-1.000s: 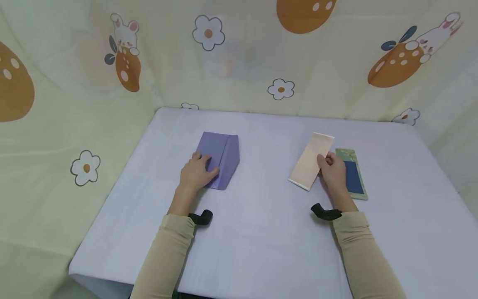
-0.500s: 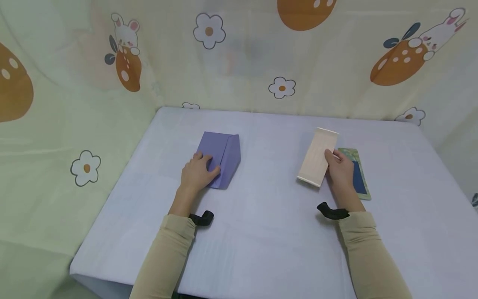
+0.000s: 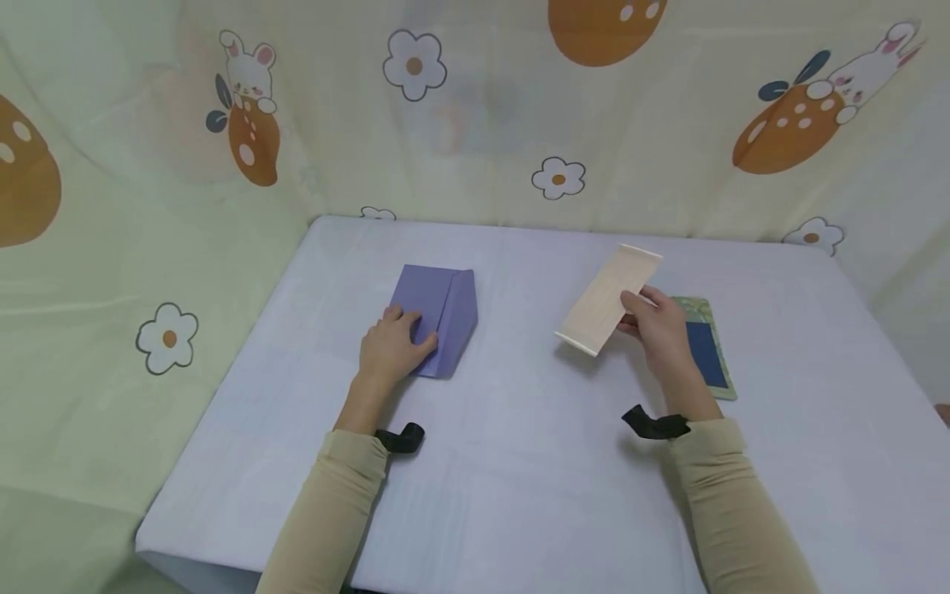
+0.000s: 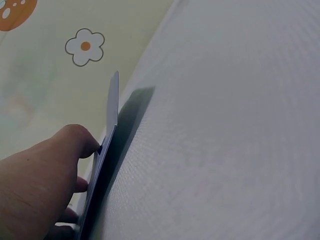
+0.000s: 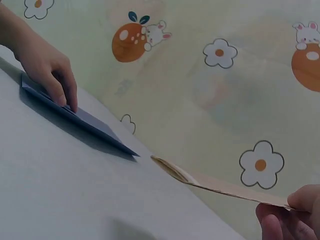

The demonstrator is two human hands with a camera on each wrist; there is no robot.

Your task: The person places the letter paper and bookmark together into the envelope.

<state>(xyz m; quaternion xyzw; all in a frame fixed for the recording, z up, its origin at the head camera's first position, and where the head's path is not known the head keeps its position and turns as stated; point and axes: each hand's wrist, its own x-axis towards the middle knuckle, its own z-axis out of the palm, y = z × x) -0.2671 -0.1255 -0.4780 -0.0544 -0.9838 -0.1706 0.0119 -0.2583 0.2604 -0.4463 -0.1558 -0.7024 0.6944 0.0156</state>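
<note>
A purple envelope (image 3: 423, 289) lies on the white table with its flap (image 3: 458, 323) spread toward the right. My left hand (image 3: 389, 346) rests on it from above, thumb and fingertips pressing its face; the left wrist view shows the thumb touching close to the flap fold. My right hand (image 3: 656, 326) pinches the right long edge of a beige, wood-grain paper strip (image 3: 610, 299), thumb on top and fingers underneath. Both short ends of this strip are curled over, and one rolled end (image 5: 172, 171) shows in the right wrist view. It is held tilted above the table, casting a shadow.
Beside the right hand lies a flat card (image 3: 705, 351) with a green patterned border and dark blue middle. The white table (image 3: 519, 462) meets a cream curtain (image 3: 482, 124) printed with flowers and rabbits at the back and left. Black wrist mounts (image 3: 656, 423) jut inward from both wrists.
My right hand first shifted slightly right, then back left, raising the beige strip off the table and tilting it more toward the envelope. My left hand and the envelope stayed in place.
</note>
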